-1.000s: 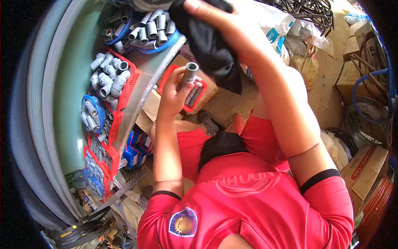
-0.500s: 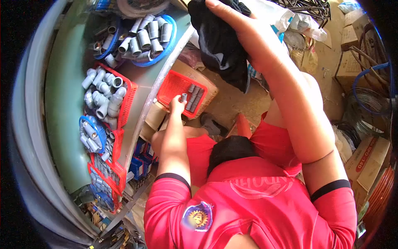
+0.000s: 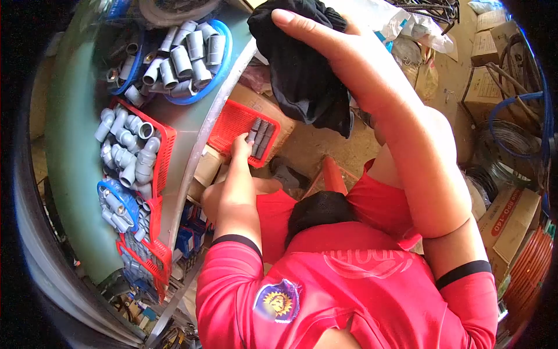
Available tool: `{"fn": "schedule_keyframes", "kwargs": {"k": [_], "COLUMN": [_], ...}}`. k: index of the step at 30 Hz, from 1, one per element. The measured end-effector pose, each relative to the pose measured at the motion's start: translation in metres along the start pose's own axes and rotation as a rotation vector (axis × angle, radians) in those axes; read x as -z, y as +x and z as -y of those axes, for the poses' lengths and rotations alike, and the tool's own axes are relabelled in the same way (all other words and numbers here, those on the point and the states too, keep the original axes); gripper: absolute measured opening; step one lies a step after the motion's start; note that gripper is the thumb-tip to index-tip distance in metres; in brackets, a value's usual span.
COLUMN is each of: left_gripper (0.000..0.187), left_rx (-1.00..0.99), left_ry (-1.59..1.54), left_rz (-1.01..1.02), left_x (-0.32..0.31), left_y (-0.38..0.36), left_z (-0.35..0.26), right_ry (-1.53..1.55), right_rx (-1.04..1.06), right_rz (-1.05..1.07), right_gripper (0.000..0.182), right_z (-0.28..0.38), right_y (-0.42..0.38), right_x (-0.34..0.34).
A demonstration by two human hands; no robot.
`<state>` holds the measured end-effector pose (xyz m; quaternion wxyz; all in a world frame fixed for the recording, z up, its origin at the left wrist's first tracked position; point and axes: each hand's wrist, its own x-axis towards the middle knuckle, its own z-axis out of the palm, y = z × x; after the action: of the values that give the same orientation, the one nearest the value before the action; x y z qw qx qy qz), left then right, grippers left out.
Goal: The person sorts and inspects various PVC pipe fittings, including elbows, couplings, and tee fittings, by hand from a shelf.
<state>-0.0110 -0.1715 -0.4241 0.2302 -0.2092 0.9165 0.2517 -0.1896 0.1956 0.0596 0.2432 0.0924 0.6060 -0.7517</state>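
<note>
From the head view, we are reaching our left hand (image 3: 241, 145) down into a red tray (image 3: 232, 122) that is sitting on a cardboard box (image 3: 273, 110) just below the tabletop (image 3: 75, 145); the fingers are touching a row of grey fittings (image 3: 261, 136) lying side by side there, but we cannot tell whether the grip is closing on one or only resting. Our right hand (image 3: 331, 46) is staying raised, clenching a black cloth (image 3: 302, 75) that is hanging well above the tray, probably held ready for wiping. On the tabletop, more fittings are lying sorted in a blue bowl (image 3: 224, 55) and a red basket (image 3: 163, 145), keeping kinds apart.
</note>
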Motion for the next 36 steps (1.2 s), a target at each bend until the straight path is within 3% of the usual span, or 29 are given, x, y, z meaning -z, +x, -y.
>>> {"fn": "schedule_keyframes", "kwargs": {"k": [5, 9, 13, 18, 19, 22, 24, 27, 28, 30, 32, 33, 34, 35, 36], "left_gripper": [0.043, 0.043, 0.05, 0.064, 0.067, 0.066, 0.058, 0.051, 0.049, 0.045, 0.042, 0.037, 0.031, 0.027, 0.025], "left_rx": [0.058, 0.068, 0.079, 0.117, 0.112, -0.007, -0.124, -0.326, -0.352, -0.408, -0.399, -0.329, -0.258, -0.274, -0.3], "left_ry": [-0.075, -0.187, -0.144, -0.137, -0.043, -0.327, -0.439, -0.6, -0.71, -0.773, -0.7, -0.572, -0.529, -0.581, -0.592], "left_rz": [-0.004, 0.019, 0.019, 0.009, 0.079, 0.119, 0.225, 0.348, 0.359, 0.321, 0.134, -0.029, -0.174, -0.329, -0.509], "left_x": [0.011, 0.005, 0.005, 0.03, 0.057, 0.089, 0.124, 0.17, 0.185, 0.223, 0.254, 0.271, 0.291, 0.304, 0.316], "left_y": [-0.008, -0.001, 0.0, 0.001, -0.014, -0.036, -0.087, -0.176, -0.21, -0.279, -0.335, -0.361, -0.383, -0.398, -0.407], "left_z": [-0.019, -0.014, -0.015, -0.011, -0.038, -0.055, -0.1, -0.146, -0.156, -0.172, -0.161, -0.153, -0.148, -0.133, -0.11], "right_ry": [0.079, -0.018, -0.079, 0.26, 0.317, 0.677, 0.796, 0.946, 1.037, 1.016, 0.995, 0.987, 0.975, 0.965, 1.047], "right_rx": [0.043, 0.007, 0.02, 0.117, 0.106, 0.153, 0.204, 0.277, 0.274, 0.303, 0.226, 0.178, 0.185, 0.182, 0.082], "right_rz": [0.116, 0.003, 0.077, 0.274, 0.302, 0.533, 0.644, 0.648, 0.562, 0.662, 0.761, 0.821, 0.614, 0.664, 0.853], "right_gripper": [0.056, 0.053, 0.05, 0.047, 0.047, 0.05, 0.053, 0.051, 0.05, 0.049, 0.047, 0.047, 0.038, 0.04, 0.041], "right_z": [0.01, -0.004, 0.005, 0.002, 0.002, -0.001, -0.006, -0.009, -0.003, -0.021, -0.035, -0.039, -0.039, -0.041, -0.039], "right_y": [-0.012, 0.001, 0.001, 0.004, 0.007, 0.016, 0.021, 0.013, 0.005, 0.023, 0.034, 0.037, 0.027, 0.027, 0.021], "right_x": [0.006, 0.003, 0.004, -0.002, -0.005, -0.011, -0.015, -0.026, -0.036, -0.025, -0.006, -0.007, -0.017, -0.018, -0.021]}}
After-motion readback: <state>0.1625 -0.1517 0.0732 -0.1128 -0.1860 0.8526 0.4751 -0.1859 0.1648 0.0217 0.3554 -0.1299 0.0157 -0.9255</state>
